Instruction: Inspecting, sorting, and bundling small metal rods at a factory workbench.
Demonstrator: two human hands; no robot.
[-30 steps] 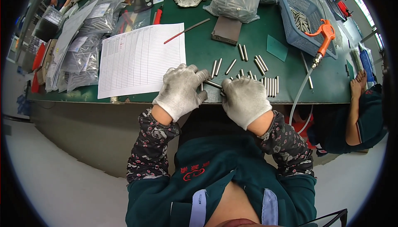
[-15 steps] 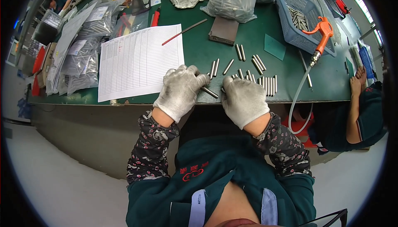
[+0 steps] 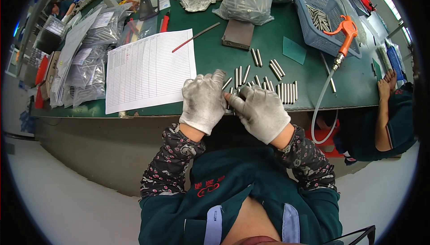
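My left hand (image 3: 204, 102), in a greyish-white glove, rests at the table's front edge with its fingers bent. Its fingertips are partly hidden, and I cannot make out what they hold. Close to its index finger lies a slanted metal pin (image 3: 227, 83). My right hand (image 3: 263, 111), gloved likewise, has its thumb stretched toward the left hand, closing on short metal pins (image 3: 231, 93) between the two hands. Just beyond the fingers are several loose pins (image 3: 240, 76). To the right of my right hand, a row of pins (image 3: 286, 93) lies side by side.
A printed sheet (image 3: 150, 70) lies left, a thin rod (image 3: 197, 37) across its corner. Behind are a dark block (image 3: 238, 34) and a bag of pins (image 3: 246, 3). At right stand a blue basket (image 3: 309, 30) and an orange air gun (image 3: 347, 34); a co-worker's arm (image 3: 383, 115) rests beyond.
My left hand has moved right, closer to my right hand. The right thumb now reaches out leftward. The slanted pin by the left fingers is no longer where it was, and nearby pins have shifted.
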